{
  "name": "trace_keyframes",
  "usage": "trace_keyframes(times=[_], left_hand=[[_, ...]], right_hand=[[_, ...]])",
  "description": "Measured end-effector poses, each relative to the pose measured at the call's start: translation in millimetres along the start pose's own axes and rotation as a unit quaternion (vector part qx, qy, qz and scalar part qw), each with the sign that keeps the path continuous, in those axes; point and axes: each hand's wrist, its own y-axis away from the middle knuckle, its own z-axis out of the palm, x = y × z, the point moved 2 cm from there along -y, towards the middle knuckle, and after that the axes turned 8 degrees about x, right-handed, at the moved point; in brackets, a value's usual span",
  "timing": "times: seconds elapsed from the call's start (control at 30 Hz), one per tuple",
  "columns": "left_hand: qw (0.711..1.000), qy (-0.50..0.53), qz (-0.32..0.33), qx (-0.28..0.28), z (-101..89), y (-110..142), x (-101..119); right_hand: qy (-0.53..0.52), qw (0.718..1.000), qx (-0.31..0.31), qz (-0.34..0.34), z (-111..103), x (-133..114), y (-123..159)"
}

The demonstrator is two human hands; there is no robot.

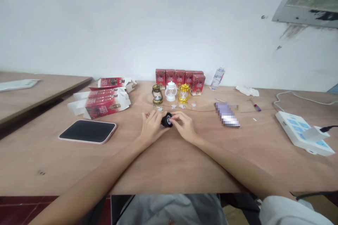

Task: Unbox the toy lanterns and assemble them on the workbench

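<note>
My left hand [152, 125] is closed round a small black lantern [166, 121], tipped so that its round underside faces me and to the right. The fingertips of my right hand [184, 125] pinch together at that underside; whether they hold a small part there I cannot make out. Beyond my hands stand a bronze lantern [157, 94], a white lantern [171, 91] and a gold lantern [184, 93], upright in a row. Several small clear and white pieces [173, 107] lie in front of them.
Several red boxes [180, 77] stand behind the lanterns. Unfolded red cartons [105, 102] and a phone [88, 131] lie to the left. Rightward are a water bottle [217, 78], a pixelated purple object [227, 114], a screwdriver [256, 106], a tissue [247, 90] and a power strip [295, 128].
</note>
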Motion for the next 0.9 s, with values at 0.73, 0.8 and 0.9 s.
trace_keyframes(times=[0.73,0.8,0.9], left_hand=[[1.0,0.016,-0.026,-0.002,0.4,0.2,-0.3],[1.0,0.013,-0.021,0.002,0.2,0.2,-0.2],[1.0,0.013,-0.013,0.003,0.0,-0.2,0.2]], right_hand=[[0.071,0.996,0.014,-0.055,-0.7,-1.0,5.1],[0.063,0.996,0.014,-0.065,-0.7,-1.1,4.4],[0.058,0.996,0.015,-0.067,-0.8,-2.1,3.4]])
